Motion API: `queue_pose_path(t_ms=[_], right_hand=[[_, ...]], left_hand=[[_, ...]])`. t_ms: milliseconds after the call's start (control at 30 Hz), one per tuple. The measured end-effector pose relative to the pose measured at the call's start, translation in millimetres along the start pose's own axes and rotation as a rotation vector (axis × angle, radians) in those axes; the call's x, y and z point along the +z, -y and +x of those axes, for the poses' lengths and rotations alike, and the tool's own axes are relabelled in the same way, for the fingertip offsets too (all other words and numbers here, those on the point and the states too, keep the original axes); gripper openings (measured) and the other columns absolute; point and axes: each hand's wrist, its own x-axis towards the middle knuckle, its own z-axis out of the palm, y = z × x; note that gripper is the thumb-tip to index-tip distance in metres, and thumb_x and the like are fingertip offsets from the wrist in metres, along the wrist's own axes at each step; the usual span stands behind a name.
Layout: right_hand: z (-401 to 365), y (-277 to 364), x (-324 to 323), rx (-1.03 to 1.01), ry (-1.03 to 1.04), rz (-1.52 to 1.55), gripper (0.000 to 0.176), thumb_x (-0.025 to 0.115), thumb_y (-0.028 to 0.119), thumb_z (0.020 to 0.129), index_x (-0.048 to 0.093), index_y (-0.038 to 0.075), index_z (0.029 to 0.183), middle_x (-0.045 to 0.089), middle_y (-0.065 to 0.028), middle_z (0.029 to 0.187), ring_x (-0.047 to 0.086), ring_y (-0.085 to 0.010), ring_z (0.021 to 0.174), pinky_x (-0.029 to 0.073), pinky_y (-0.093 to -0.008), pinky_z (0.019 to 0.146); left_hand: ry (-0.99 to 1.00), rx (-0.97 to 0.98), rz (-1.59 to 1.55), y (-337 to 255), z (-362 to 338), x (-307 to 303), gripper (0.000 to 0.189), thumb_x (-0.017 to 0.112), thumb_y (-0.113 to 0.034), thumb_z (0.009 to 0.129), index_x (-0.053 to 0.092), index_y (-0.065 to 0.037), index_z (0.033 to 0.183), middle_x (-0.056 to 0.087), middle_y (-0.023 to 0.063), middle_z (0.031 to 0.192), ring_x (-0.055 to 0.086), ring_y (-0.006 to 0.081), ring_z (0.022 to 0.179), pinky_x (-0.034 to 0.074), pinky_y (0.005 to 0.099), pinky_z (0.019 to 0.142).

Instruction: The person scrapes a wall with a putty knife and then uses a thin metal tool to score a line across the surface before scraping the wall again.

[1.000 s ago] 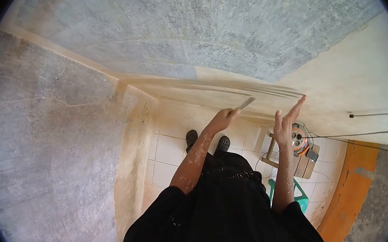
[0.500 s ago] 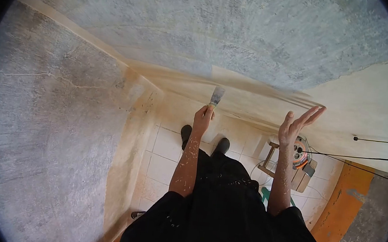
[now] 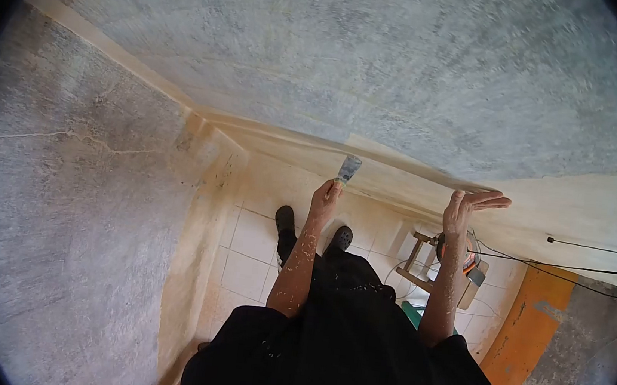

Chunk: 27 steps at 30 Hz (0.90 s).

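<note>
My left hand (image 3: 325, 198) is closed round the handle of a putty knife (image 3: 349, 168), its wide, smeared blade pointing up toward the wall. My right hand (image 3: 464, 210) holds nothing; its fingers stretch out to the right with the thumb up, close to the wall's cream band. In front of me stands a wall (image 3: 412, 68), scraped to rough grey above and cream-coloured along the lower part. Pale flakes cling to both forearms.
On the left, a second grey wall (image 3: 83, 191) with a crack meets the front wall at a corner. Past my right forearm sit a wooden stool (image 3: 416, 260) and an orange cable reel (image 3: 474, 249). Black cables (image 3: 564, 266) stretch off right. White tiles (image 3: 244, 272) cover the floor.
My right hand has turned, its fingers bending from upward to sideways, and sits lower in view. My left hand with the putty knife is slightly lower too. The view has shifted a little.
</note>
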Motion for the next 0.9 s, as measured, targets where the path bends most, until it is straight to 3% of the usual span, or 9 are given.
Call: queue_pose_path(t_ms=[267, 367, 467, 567, 767, 900], right_hand=[[4.0, -13.5, 15.8, -0.046, -0.063, -0.079, 0.097, 0.032, 0.055, 0.097, -0.036, -0.004, 0.134, -0.044, -0.0366, 0.133, -0.044, -0.0461, 0.124, -0.025, -0.0631, 0.098], [5.6, -15.7, 18.3, -0.028, -0.066, -0.063, 0.097, 0.032, 0.055, 0.097, -0.036, -0.004, 0.134, -0.044, -0.0372, 0.132, -0.044, -0.0464, 0.124, -0.026, -0.0640, 0.097], [0.4, -10.3, 12.8, -0.028, -0.038, -0.049, 0.096, 0.032, 0.053, 0.098, -0.036, -0.005, 0.134, -0.045, -0.0397, 0.129, -0.047, -0.0471, 0.121, -0.026, -0.0658, 0.095], [5.4, -14.8, 14.4, -0.068, -0.054, -0.083, 0.095, 0.031, 0.052, 0.098, -0.036, -0.005, 0.134, -0.044, -0.0413, 0.128, -0.048, -0.0481, 0.120, -0.025, -0.0669, 0.094], [5.6, -7.7, 17.3, -0.017, -0.052, -0.031, 0.097, 0.032, 0.054, 0.097, -0.035, -0.004, 0.134, -0.043, -0.0406, 0.130, -0.047, -0.0484, 0.120, -0.025, -0.0677, 0.094], [0.2, -14.0, 16.2, -0.023, -0.059, -0.072, 0.098, 0.033, 0.054, 0.097, -0.035, -0.004, 0.135, -0.044, -0.0398, 0.129, -0.048, -0.0487, 0.120, -0.025, -0.0683, 0.093]], left_hand=[[-0.045, 0.037, 0.064, 28.3, 16.1, 1.8, 0.035, 0.055, -0.033, 0.096, 0.059, -0.001, 0.107, 0.060, 0.0055, 0.086, 0.053, 0.0133, 0.085, 0.044, 0.0292, 0.077], [-0.055, 0.039, -0.098, 11.4, 9.1, 11.0, 0.032, 0.056, -0.031, 0.096, 0.059, 0.000, 0.107, 0.062, 0.0080, 0.087, 0.054, 0.0157, 0.087, 0.045, 0.0308, 0.079], [-0.070, 0.155, 0.031, -20.5, 23.1, 9.2, 0.030, 0.056, -0.029, 0.095, 0.060, 0.000, 0.106, 0.063, 0.0096, 0.088, 0.055, 0.0163, 0.087, 0.045, 0.0310, 0.079], [-0.081, 0.078, 0.096, 30.0, 18.2, 0.9, 0.030, 0.057, -0.029, 0.095, 0.060, -0.001, 0.106, 0.063, 0.0107, 0.088, 0.056, 0.0168, 0.086, 0.045, 0.0308, 0.079], [-0.081, 0.113, 0.118, -2.2, 12.2, -4.5, 0.030, 0.055, -0.029, 0.096, 0.059, 0.000, 0.101, 0.060, 0.0080, 0.083, 0.052, 0.0152, 0.080, 0.043, 0.0299, 0.075], [-0.080, 0.100, 0.114, 20.5, 14.4, -4.6, 0.029, 0.054, -0.029, 0.096, 0.058, 0.000, 0.098, 0.056, 0.0047, 0.079, 0.048, 0.0130, 0.077, 0.042, 0.0294, 0.073]])
